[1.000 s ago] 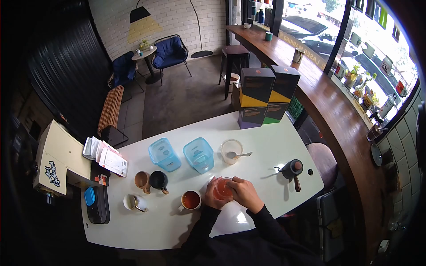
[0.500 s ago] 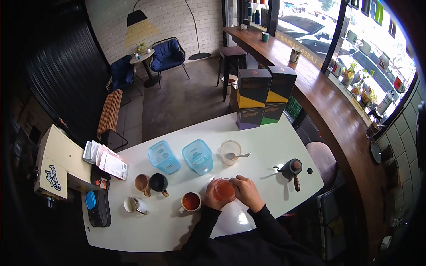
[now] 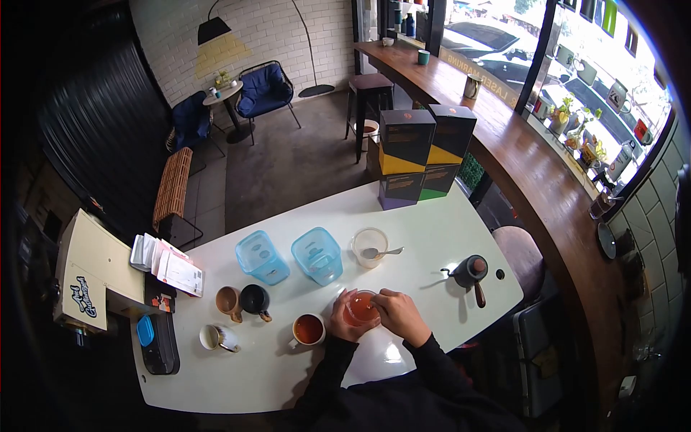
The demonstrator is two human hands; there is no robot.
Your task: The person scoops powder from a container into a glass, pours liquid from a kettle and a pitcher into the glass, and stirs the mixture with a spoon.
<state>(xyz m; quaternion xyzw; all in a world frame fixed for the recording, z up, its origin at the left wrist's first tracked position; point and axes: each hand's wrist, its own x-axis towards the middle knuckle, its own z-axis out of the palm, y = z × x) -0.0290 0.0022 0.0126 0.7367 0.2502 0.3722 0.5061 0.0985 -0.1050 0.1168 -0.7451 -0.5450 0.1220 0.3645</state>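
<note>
Both hands are at a clear cup of red-orange liquid (image 3: 360, 308) near the front of the table. My left hand (image 3: 343, 319) is wrapped around the cup's left side. Over the right rim, the fingers of my right hand (image 3: 398, 315) are pinched together; whatever they hold is too small to name. Just left of the cup stands a white mug of dark reddish drink (image 3: 309, 330). Beyond it is a clear plastic tub (image 3: 369, 240) with a metal spoon (image 3: 383, 253) in it.
Two blue translucent containers (image 3: 317, 256) stand toward the back. A brown mug (image 3: 229, 302), a black mug (image 3: 255, 300) and a white cup (image 3: 218, 338) sit left. A dark kettle-like pot (image 3: 471, 271) is right. Black boxes (image 3: 407, 144) are stacked at the far edge of the white table (image 3: 425, 237).
The view has shifted slightly. My right hand's fingers have moved a little at the cup's rim, while the left keeps its hold.
</note>
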